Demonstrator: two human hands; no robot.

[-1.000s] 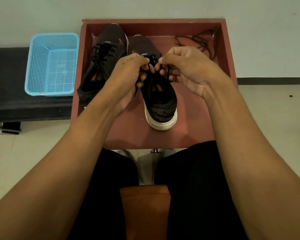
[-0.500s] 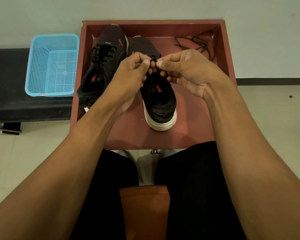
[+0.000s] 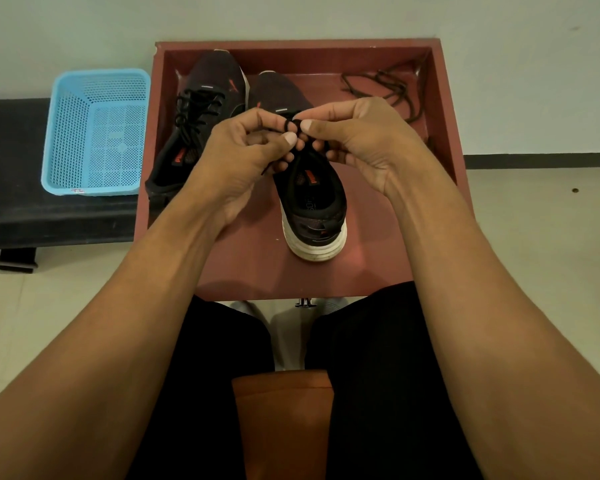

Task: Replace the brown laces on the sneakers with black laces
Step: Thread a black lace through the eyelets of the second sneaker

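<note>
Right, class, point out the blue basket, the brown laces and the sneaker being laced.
blue basket [image 3: 69, 133]: head view, left wall
brown laces [image 3: 392, 88]: head view, tangle's middle
sneaker being laced [image 3: 314, 223]: head view, heel

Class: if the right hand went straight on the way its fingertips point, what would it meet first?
Probably the left hand, whose fingertips sit directly opposite the right hand; only the black lace both pinch lies between.

We face a pale wall over cream floor tiles; a blue plastic basket sits on a black bench leftward.
</note>
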